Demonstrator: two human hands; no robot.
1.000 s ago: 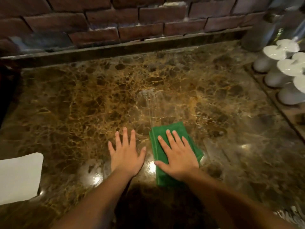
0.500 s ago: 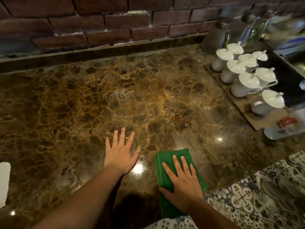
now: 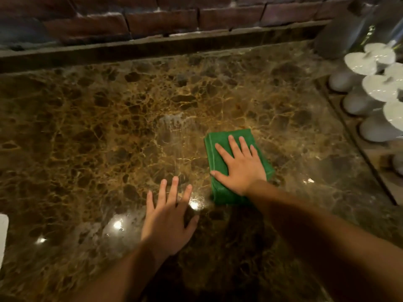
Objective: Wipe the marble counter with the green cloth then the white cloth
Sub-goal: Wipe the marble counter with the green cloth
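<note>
Currently, the folded green cloth (image 3: 220,149) is pressed flat under the right hand (image 3: 241,168), fingers (image 3: 233,143) apart; white lidded ceramic pots (image 3: 368,97) could be clipped if swept right.

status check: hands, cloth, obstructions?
Right hand flat on folded green cloth, mid-counter. Left hand open, flat on brown marble counter. White cloth far left, untouched. Nothing in the way.

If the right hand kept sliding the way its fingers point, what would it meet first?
Only bare marble counter lies ahead of the right hand and green cloth; then probably the raised ledge under the brick wall.
</note>
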